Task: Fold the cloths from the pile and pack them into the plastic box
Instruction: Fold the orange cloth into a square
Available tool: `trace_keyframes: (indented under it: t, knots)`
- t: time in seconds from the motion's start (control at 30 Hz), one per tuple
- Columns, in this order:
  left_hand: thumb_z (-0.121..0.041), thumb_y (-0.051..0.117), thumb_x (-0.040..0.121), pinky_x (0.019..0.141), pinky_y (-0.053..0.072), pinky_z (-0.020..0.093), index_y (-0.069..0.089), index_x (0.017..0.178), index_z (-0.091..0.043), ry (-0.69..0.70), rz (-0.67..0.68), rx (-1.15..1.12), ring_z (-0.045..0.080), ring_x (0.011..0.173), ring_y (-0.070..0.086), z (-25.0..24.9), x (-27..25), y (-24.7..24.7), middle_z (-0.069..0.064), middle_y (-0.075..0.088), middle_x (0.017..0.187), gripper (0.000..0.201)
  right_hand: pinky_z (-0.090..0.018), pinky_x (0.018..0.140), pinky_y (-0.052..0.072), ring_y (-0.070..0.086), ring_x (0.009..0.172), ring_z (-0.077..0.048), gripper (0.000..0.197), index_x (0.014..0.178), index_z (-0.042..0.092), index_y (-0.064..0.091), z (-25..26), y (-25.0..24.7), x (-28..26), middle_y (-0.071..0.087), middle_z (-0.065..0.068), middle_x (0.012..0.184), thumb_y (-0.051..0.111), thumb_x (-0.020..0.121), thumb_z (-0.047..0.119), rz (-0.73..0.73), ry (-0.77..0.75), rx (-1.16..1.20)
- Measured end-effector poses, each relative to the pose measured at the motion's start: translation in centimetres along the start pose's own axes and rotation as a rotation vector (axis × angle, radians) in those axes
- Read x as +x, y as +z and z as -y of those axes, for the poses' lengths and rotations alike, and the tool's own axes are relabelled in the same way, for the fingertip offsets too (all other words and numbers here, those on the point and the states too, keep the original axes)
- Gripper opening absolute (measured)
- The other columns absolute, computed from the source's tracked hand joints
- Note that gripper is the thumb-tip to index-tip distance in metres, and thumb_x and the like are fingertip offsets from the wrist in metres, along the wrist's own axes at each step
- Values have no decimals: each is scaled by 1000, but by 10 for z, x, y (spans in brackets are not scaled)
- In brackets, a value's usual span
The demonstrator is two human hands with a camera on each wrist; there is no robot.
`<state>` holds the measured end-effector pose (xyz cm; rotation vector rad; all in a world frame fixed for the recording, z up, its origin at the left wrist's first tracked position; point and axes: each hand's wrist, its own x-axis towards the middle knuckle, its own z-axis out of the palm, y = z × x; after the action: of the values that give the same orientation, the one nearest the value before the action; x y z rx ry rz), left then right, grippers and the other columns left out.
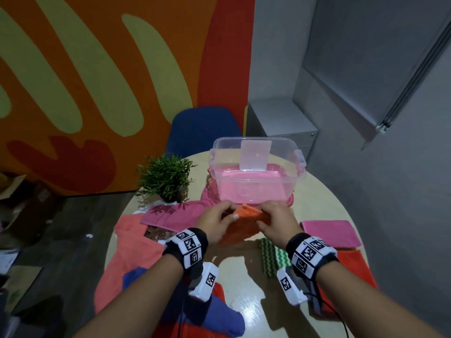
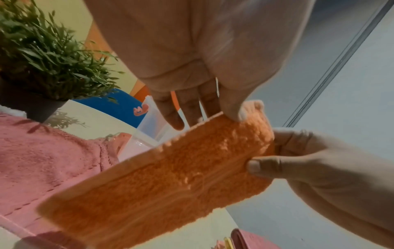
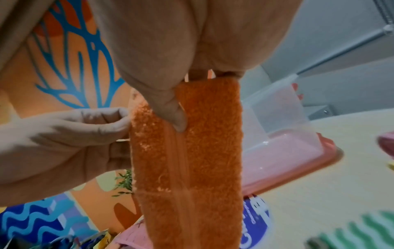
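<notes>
Both hands hold one orange cloth (image 1: 245,222) just above the table in front of the clear plastic box (image 1: 256,167). My left hand (image 1: 219,222) pinches its left upper corner, thumb against fingers (image 2: 234,111). My right hand (image 1: 271,220) grips its right upper edge, with the thumb (image 3: 177,116) pressed on the orange cloth (image 3: 187,160). The cloth hangs as a folded strip (image 2: 162,182). The box stands open on its pink lid, with pink cloth inside. Unfolded cloths lie at the left: a pink one (image 1: 175,213), a coral one (image 1: 131,250) and a purple one (image 1: 214,313).
A potted green plant (image 1: 166,176) stands left of the box. A folded pink cloth (image 1: 329,232), a green zigzag cloth (image 1: 273,257) and a red cloth (image 1: 351,269) lie at the right. A blue chair (image 1: 202,128) stands behind the round table (image 1: 246,289).
</notes>
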<state>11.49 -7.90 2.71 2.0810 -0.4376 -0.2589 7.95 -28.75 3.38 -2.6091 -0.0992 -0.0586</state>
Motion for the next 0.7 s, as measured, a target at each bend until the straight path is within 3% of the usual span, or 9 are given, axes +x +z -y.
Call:
trace_keyframes:
  t: [0.1, 0.2, 0.3, 0.37, 0.43, 0.5, 0.57, 0.63, 0.7]
  knots:
    - [-18, 55, 99, 77, 50, 26, 59, 104, -24, -3, -77, -19, 14, 92, 63, 0, -8, -3, -5, 67, 98, 8, -36, 92, 27, 42, 111, -12, 25, 99, 33, 66, 5, -3, -2, 57, 22, 111, 70, 77, 24, -52, 34, -57]
    - [-14, 55, 98, 83, 52, 30, 57, 97, -36, -90, -9, -71, 13, 95, 64, 23, -30, 9, -6, 68, 99, 21, -39, 88, 49, 61, 89, -12, 22, 90, 32, 63, -3, 7, -18, 67, 14, 89, 67, 77, 14, 63, 27, 129]
    - [-19, 56, 97, 89, 51, 33, 58, 98, -28, -218, 91, -18, 13, 96, 64, 64, -63, 34, -5, 70, 100, 10, -36, 83, 55, 63, 81, -7, 26, 93, 32, 60, -21, 31, -46, 67, 11, 86, 63, 84, 7, 276, 52, 216]
    - [-26, 54, 95, 82, 49, 36, 55, 93, -27, -258, 143, -22, 11, 81, 61, 85, -85, 55, -9, 68, 86, 2, -36, 85, 55, 64, 84, -6, 27, 93, 33, 59, -36, 48, -65, 68, 9, 88, 62, 85, 8, 384, 74, 269]
    - [-26, 52, 96, 69, 44, 34, 48, 86, -29, -292, 185, -43, 2, 62, 49, 100, -102, 73, -17, 57, 64, 11, -37, 84, 55, 66, 86, -8, 24, 94, 36, 57, -48, 62, -81, 70, 8, 90, 62, 85, 14, 465, 107, 315]
    - [-27, 52, 97, 63, 37, 30, 45, 84, -30, -318, 210, -55, 0, 54, 42, 111, -113, 85, -19, 50, 54, 14, -38, 81, 56, 67, 85, -13, 25, 100, 38, 55, -59, 74, -95, 71, 3, 89, 62, 83, 20, 503, 150, 325]
    - [-34, 50, 93, 61, 38, 33, 45, 84, -30, -331, 198, -47, 6, 55, 43, 118, -116, 90, -15, 49, 55, 11, -36, 77, 57, 68, 85, -15, 35, 111, 38, 51, -65, 81, -104, 70, 0, 91, 67, 83, 24, 521, 210, 361]
    - [-29, 50, 97, 61, 47, 42, 46, 86, -27, -389, 162, -81, 14, 57, 50, 122, -115, 90, -8, 52, 60, 11, -27, 75, 55, 68, 89, -15, 49, 123, 34, 44, -67, 86, -107, 69, -3, 98, 73, 84, 22, 557, 289, 451]
    - [-23, 50, 100, 66, 54, 46, 50, 89, -24, -446, 118, -128, 18, 59, 57, 121, -111, 87, 3, 56, 65, 11, -26, 78, 54, 68, 92, -14, 55, 126, 29, 43, -69, 89, -104, 69, -5, 100, 75, 84, 15, 580, 336, 506]
